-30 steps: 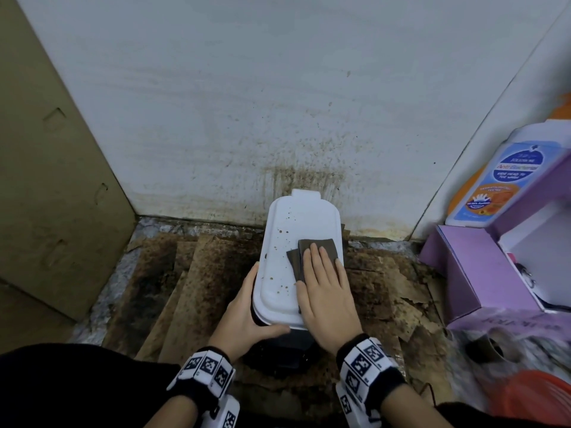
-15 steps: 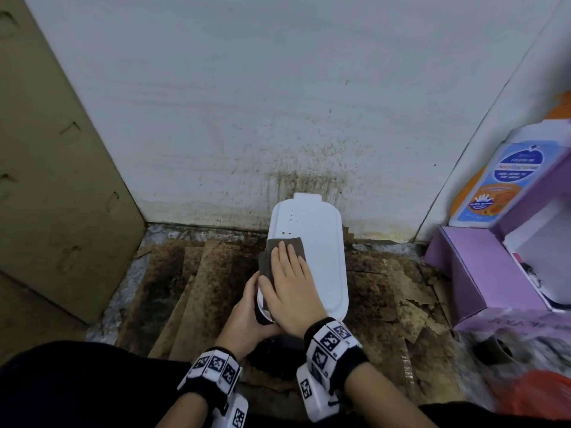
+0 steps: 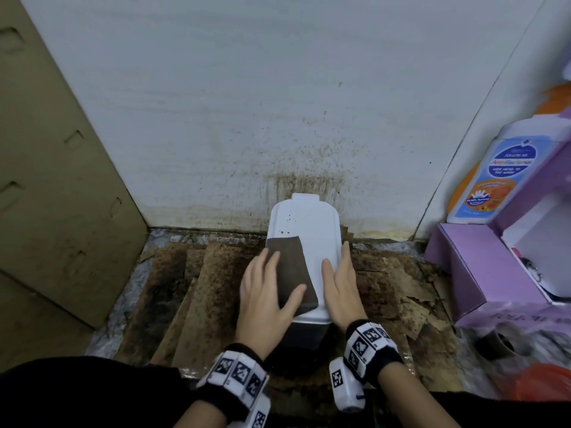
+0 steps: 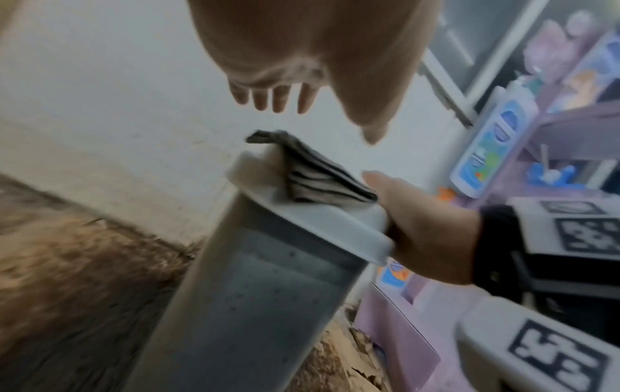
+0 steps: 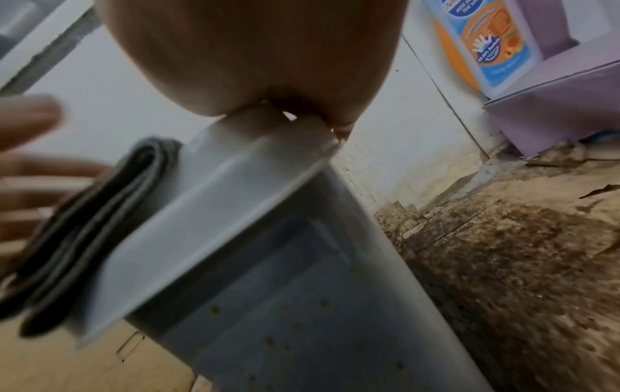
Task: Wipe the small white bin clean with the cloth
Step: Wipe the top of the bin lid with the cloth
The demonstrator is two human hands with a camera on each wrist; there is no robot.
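Observation:
The small bin (image 3: 312, 230) stands on the floor against the wall, white lid down, a few brown specks at the lid's far left. A folded brown cloth (image 3: 292, 267) lies on the left half of the lid. My left hand (image 3: 265, 291) is over the cloth's near left edge, fingers straight and spread, thumb across the cloth. From the left wrist, the left hand (image 4: 302, 79) hovers just above the cloth (image 4: 318, 180). My right hand (image 3: 340, 279) clasps the lid's right edge, thumb on top, fingers down the side; the right hand (image 4: 426, 228) shows this too.
A stained white wall (image 3: 278, 118) is right behind the bin. Dirty cardboard sheets (image 3: 200, 288) cover the floor. A cardboard panel (image 3: 55, 180) closes the left side. A purple box (image 3: 463, 273) and a soap bottle (image 3: 491, 180) stand on the right.
My right hand left the cloth and moved to the lid's right edge. My left hand came up from the bin's left side to the cloth. Most specks are gone from the lid.

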